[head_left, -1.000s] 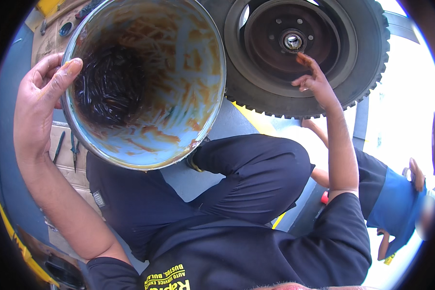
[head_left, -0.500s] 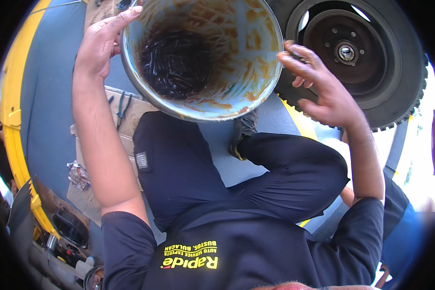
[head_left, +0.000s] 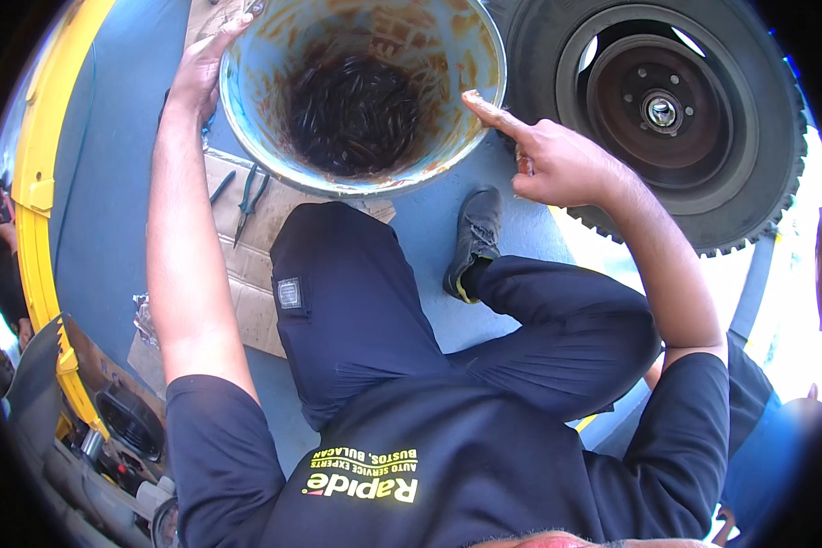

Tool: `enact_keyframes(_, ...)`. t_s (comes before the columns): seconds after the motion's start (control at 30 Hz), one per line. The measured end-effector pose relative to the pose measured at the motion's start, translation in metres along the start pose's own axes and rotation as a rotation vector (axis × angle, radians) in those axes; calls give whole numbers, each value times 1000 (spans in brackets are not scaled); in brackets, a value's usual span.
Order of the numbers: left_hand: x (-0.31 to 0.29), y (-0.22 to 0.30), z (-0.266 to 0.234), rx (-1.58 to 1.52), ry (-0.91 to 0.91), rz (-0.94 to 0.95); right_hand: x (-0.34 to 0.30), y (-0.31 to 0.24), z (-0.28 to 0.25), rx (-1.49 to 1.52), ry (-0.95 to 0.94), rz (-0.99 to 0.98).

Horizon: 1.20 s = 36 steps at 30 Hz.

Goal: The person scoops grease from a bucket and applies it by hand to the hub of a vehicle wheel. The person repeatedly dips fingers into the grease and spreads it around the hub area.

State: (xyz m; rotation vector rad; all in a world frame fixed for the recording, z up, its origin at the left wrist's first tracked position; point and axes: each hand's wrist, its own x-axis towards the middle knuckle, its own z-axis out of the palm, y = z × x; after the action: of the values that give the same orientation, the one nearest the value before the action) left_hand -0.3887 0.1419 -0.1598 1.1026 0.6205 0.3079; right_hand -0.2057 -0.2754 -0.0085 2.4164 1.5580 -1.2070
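A large bucket tilts toward me, its inner wall smeared with brown grease. Dark, lumpy grease covers the bottom. At the left rim, my left hand grips the bucket, with the thumb over the edge and the other fingers mostly hidden. My right hand is at the right rim, index finger stretched out toward the inside and the others curled. Grease coats its fingertips. I see nothing held in it, and whether the index finger touches the rim I cannot tell.
A wheel with a thick black tyre lies right of the bucket. Pliers rest on cardboard by my left knee. A yellow metal beam runs along the left. Another person's blue clothing shows at lower right.
The bucket and my left hand have shifted slightly left and up in the picture. My right hand has moved left to the rim, its spread fingers now curled except the index finger.
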Motion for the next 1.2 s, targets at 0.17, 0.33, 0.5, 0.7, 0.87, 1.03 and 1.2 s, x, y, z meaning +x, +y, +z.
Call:
enact_keyframes(0.17,2,-2,-10,54,-12,38,-29,-12,-2,-501,88,12)
enact_keyframes(0.33,-1,6,-5,134,-40,-32,-47,-6,-27,527,236,-150)
enact_keyframes(0.5,10,-2,-14,-18,-98,-39,8,23,-6,1209,68,-393)
enact_keyframes(0.7,11,-6,-38,-14,-103,8,19,16,9,-47,278,-316)
enact_keyframes(0.87,-27,23,31,23,-164,273,-18,17,12,-773,273,-261)
enact_keyframes(1.03,-20,22,25,36,-129,186,-27,5,-21,-632,361,-415)
enact_keyframes(1.2,-19,18,19,-2,-104,95,-5,-10,-22,-1011,112,-218)
